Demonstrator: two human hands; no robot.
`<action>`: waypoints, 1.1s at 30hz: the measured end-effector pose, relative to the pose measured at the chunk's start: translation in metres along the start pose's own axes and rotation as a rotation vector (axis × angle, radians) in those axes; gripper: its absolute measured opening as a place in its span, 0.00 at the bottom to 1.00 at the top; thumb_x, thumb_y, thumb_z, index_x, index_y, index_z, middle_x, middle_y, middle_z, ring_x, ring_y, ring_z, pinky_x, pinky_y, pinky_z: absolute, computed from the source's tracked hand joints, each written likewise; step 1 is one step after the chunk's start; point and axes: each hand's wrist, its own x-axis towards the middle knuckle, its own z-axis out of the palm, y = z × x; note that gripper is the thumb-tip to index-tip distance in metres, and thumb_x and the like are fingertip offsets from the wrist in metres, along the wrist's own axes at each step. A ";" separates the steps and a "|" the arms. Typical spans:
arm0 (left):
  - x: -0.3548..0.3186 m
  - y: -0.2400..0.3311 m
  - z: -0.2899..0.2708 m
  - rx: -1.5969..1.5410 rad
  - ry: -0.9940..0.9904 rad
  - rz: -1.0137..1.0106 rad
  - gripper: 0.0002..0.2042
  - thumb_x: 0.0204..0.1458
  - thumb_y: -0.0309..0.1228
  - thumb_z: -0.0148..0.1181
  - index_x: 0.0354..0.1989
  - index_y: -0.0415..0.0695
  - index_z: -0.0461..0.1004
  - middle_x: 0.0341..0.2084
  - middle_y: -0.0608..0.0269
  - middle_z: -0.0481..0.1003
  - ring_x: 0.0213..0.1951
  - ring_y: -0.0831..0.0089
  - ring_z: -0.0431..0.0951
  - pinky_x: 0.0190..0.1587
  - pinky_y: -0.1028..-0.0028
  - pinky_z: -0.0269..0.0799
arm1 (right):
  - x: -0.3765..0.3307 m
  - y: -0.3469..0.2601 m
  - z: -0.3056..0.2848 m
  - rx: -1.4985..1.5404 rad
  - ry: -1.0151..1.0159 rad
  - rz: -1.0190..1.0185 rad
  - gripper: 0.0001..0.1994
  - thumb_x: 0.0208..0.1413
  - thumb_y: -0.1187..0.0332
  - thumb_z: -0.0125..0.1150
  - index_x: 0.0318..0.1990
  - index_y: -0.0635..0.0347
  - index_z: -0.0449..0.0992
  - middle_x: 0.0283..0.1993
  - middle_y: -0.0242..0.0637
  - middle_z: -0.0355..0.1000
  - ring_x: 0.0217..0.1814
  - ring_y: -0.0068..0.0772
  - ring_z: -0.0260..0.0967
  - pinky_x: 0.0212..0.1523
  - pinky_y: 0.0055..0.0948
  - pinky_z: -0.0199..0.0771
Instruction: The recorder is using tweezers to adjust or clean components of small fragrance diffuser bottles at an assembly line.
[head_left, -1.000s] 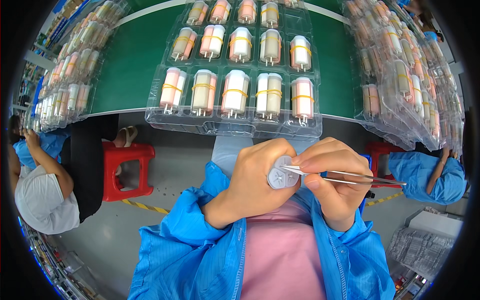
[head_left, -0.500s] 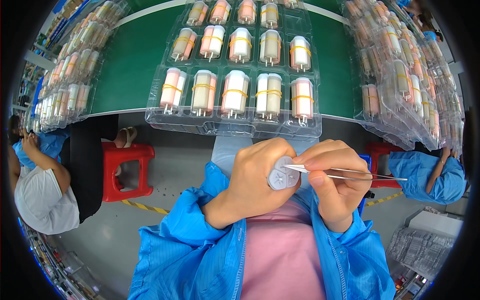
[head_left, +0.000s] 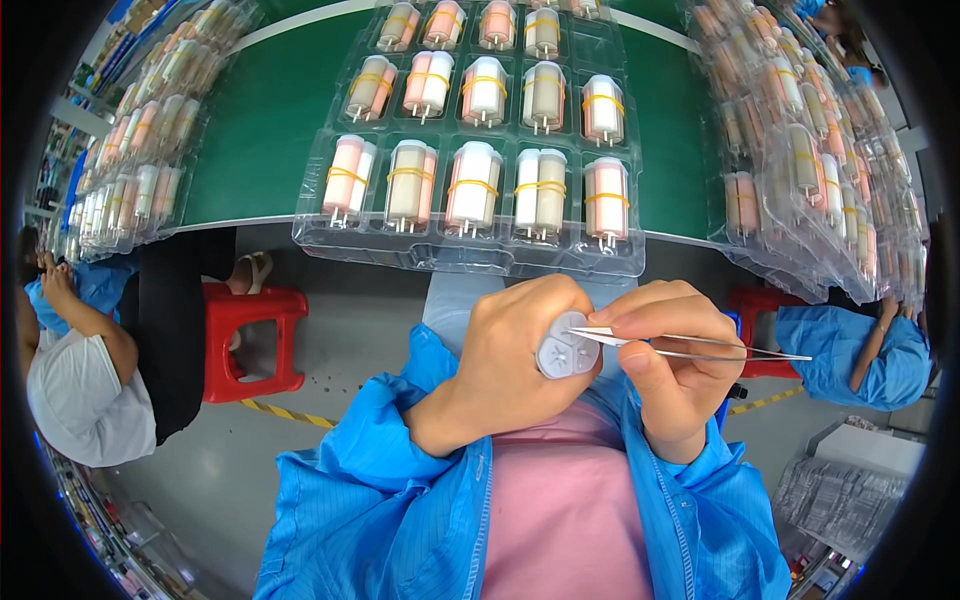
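Tweezers [head_left: 690,345] pinched in the right hand [head_left: 675,365] lie roughly level, tips pointing left onto the capsule [head_left: 567,352] end. Left hand [head_left: 515,365] has its fingers wrapped round that capsule, close to the chest (long axis pointing up at the camera), just below the tray [head_left: 470,255].

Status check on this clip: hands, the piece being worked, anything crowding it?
Left hand gripping pale twin-capped plastic piece. Right hand pinching thin metal tweezers, tips on its cap. Clear plastic tray of banded cylinders ahead, apart; nothing crowding.
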 end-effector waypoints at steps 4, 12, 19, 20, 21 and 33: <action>0.000 0.001 0.000 -0.001 -0.001 0.001 0.11 0.34 0.25 0.68 0.24 0.40 0.71 0.19 0.61 0.73 0.21 0.70 0.76 0.23 0.76 0.66 | -0.001 0.000 0.000 0.006 0.002 0.002 0.08 0.42 0.78 0.66 0.33 0.67 0.77 0.33 0.45 0.77 0.34 0.34 0.76 0.34 0.26 0.74; -0.001 0.000 0.001 0.014 0.008 -0.005 0.10 0.34 0.24 0.67 0.24 0.40 0.70 0.18 0.61 0.72 0.20 0.70 0.75 0.23 0.76 0.66 | 0.001 0.000 0.000 -0.017 -0.014 -0.012 0.07 0.42 0.79 0.65 0.32 0.67 0.77 0.32 0.45 0.77 0.33 0.34 0.76 0.34 0.26 0.74; 0.000 0.003 0.002 0.022 0.014 -0.026 0.12 0.30 0.21 0.64 0.24 0.41 0.67 0.19 0.56 0.69 0.23 0.55 0.73 0.24 0.64 0.66 | 0.002 0.000 0.000 -0.037 -0.024 0.002 0.07 0.42 0.79 0.65 0.32 0.66 0.77 0.32 0.45 0.77 0.32 0.33 0.76 0.33 0.25 0.74; -0.001 0.003 0.002 0.030 0.014 -0.027 0.11 0.31 0.21 0.64 0.24 0.41 0.67 0.19 0.56 0.69 0.23 0.55 0.73 0.24 0.64 0.66 | 0.002 0.000 0.000 -0.041 -0.025 -0.002 0.07 0.42 0.79 0.65 0.32 0.66 0.77 0.32 0.45 0.77 0.32 0.33 0.76 0.32 0.25 0.74; 0.000 0.003 0.002 0.045 0.015 -0.019 0.11 0.31 0.21 0.64 0.24 0.41 0.67 0.19 0.56 0.69 0.23 0.55 0.73 0.24 0.64 0.67 | 0.002 0.000 0.000 -0.051 -0.025 -0.005 0.07 0.42 0.79 0.65 0.32 0.66 0.77 0.31 0.44 0.77 0.31 0.33 0.75 0.32 0.25 0.74; -0.001 -0.004 0.004 0.186 0.047 0.076 0.12 0.30 0.23 0.66 0.24 0.40 0.69 0.17 0.56 0.68 0.20 0.56 0.71 0.22 0.68 0.64 | 0.012 -0.013 0.001 -0.241 -0.105 -0.016 0.06 0.40 0.79 0.66 0.28 0.64 0.77 0.26 0.41 0.74 0.27 0.35 0.73 0.27 0.26 0.72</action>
